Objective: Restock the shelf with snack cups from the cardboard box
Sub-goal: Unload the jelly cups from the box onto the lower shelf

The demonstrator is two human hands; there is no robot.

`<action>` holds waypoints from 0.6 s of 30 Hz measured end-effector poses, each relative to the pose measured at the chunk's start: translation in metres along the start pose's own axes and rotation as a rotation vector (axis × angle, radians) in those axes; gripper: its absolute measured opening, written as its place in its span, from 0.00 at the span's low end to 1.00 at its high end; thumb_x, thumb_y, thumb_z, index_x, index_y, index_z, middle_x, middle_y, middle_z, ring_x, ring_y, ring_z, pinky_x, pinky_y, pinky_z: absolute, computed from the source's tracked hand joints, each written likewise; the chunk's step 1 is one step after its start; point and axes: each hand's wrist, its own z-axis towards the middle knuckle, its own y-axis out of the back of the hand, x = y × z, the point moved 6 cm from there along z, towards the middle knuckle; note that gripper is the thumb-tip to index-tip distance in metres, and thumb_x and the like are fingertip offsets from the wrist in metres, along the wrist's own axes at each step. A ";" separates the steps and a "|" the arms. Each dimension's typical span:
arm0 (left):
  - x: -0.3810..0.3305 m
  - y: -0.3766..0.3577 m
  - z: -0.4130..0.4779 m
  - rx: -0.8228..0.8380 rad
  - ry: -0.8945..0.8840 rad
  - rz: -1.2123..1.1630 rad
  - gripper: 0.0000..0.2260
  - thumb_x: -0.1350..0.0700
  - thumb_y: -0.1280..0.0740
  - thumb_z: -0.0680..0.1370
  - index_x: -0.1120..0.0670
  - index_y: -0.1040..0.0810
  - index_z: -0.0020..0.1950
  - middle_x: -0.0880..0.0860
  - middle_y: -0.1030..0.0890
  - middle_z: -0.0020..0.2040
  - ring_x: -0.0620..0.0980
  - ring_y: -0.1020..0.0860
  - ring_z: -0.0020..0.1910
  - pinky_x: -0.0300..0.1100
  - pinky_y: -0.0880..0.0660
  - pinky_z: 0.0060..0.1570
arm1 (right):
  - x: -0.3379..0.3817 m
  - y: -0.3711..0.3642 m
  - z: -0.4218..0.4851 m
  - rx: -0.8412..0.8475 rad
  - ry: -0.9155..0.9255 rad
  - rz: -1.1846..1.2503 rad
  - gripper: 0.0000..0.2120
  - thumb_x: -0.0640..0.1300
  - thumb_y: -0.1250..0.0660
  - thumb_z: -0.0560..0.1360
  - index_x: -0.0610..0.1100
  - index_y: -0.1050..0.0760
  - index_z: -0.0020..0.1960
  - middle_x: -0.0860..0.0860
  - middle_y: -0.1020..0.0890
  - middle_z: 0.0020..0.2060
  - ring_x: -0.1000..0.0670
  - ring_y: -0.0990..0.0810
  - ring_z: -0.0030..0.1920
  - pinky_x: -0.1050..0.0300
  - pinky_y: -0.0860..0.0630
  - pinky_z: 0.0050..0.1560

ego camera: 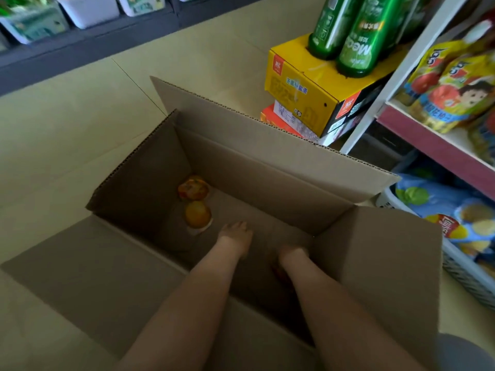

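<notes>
The person kneels over an open cardboard box on the pale tiled floor and has both bare forearms down inside it. The left hand hangs near the box floor with fingers extended loosely downward and nothing in them. It is just beside the nearer of two snack cups, but whether it touches it cannot be told. The right hand is foreshortened behind its own wrist, so its fingers are hidden and their state cannot be told. A dim reddish shape lies under that forearm, too dark to identify. The two snack cups sit in the box's far left corner, touching or nearly so. One shows a printed orange lid and the other is plain yellow-orange. The box's tall far flap stands upright between the box and a yellow carton. That carton is stacked on an orange-and-white carton and carries green bottles. To the right rises the shelf with its white post, crowded with bright snack pouches. Below it a basket holds blue bags. Across the aisle a dark shelf holds white tubs.
</notes>
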 end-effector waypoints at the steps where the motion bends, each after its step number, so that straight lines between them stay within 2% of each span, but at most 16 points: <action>1: 0.002 -0.001 -0.002 0.006 0.012 -0.012 0.27 0.59 0.39 0.79 0.56 0.45 0.76 0.58 0.45 0.76 0.58 0.44 0.74 0.53 0.43 0.72 | 0.003 0.002 -0.002 -0.015 0.016 0.017 0.22 0.42 0.42 0.80 0.42 0.37 0.73 0.43 0.35 0.71 0.41 0.35 0.70 0.44 0.33 0.65; 4: 0.008 -0.004 -0.009 0.036 0.050 -0.124 0.20 0.60 0.40 0.79 0.58 0.35 0.72 0.59 0.32 0.70 0.59 0.31 0.67 0.51 0.32 0.64 | 0.009 0.010 -0.011 -0.071 0.049 0.146 0.20 0.42 0.39 0.79 0.38 0.33 0.70 0.42 0.31 0.69 0.42 0.31 0.68 0.49 0.32 0.65; 7: 0.008 0.001 -0.015 -0.011 0.065 -0.409 0.18 0.55 0.38 0.79 0.57 0.30 0.68 0.58 0.26 0.65 0.56 0.27 0.62 0.47 0.28 0.59 | 0.015 0.026 -0.022 -0.152 0.128 0.310 0.17 0.44 0.36 0.77 0.39 0.27 0.64 0.41 0.24 0.63 0.43 0.25 0.62 0.57 0.29 0.56; 9: 0.005 0.013 -0.021 -0.121 0.032 -0.611 0.14 0.51 0.37 0.78 0.54 0.25 0.62 0.56 0.23 0.60 0.54 0.24 0.57 0.44 0.27 0.53 | 0.018 0.045 -0.029 -0.268 0.181 0.461 0.13 0.44 0.36 0.76 0.40 0.23 0.58 0.42 0.21 0.57 0.43 0.22 0.57 0.58 0.27 0.51; 11: 0.008 0.031 -0.030 -0.287 0.005 -0.732 0.09 0.53 0.37 0.78 0.51 0.26 0.57 0.54 0.21 0.54 0.53 0.23 0.53 0.44 0.28 0.51 | 0.018 0.065 -0.038 -0.394 0.225 0.603 0.10 0.44 0.35 0.75 0.43 0.22 0.54 0.44 0.19 0.52 0.45 0.20 0.53 0.56 0.24 0.53; 13: 0.015 0.048 -0.042 -0.449 -0.006 -0.773 0.03 0.57 0.36 0.77 0.48 0.28 0.48 0.53 0.21 0.48 0.52 0.23 0.49 0.45 0.27 0.49 | 0.014 0.080 -0.051 -0.491 0.267 0.664 0.07 0.44 0.34 0.73 0.46 0.23 0.51 0.46 0.19 0.50 0.46 0.20 0.50 0.51 0.23 0.54; 15: 0.019 0.064 -0.056 -0.563 -0.023 -0.723 0.09 0.57 0.37 0.77 0.47 0.32 0.39 0.52 0.22 0.42 0.51 0.23 0.45 0.45 0.26 0.45 | 0.009 0.092 -0.070 -0.585 0.307 0.598 0.12 0.44 0.34 0.73 0.47 0.26 0.56 0.47 0.22 0.53 0.46 0.23 0.55 0.49 0.24 0.57; 18: 0.017 0.088 -0.082 -0.709 -0.075 -0.611 0.07 0.59 0.40 0.79 0.49 0.33 0.42 0.50 0.23 0.41 0.51 0.22 0.45 0.42 0.27 0.44 | 0.005 0.106 -0.103 -0.721 0.406 0.472 0.27 0.44 0.35 0.75 0.49 0.38 0.72 0.47 0.33 0.67 0.44 0.31 0.65 0.50 0.31 0.65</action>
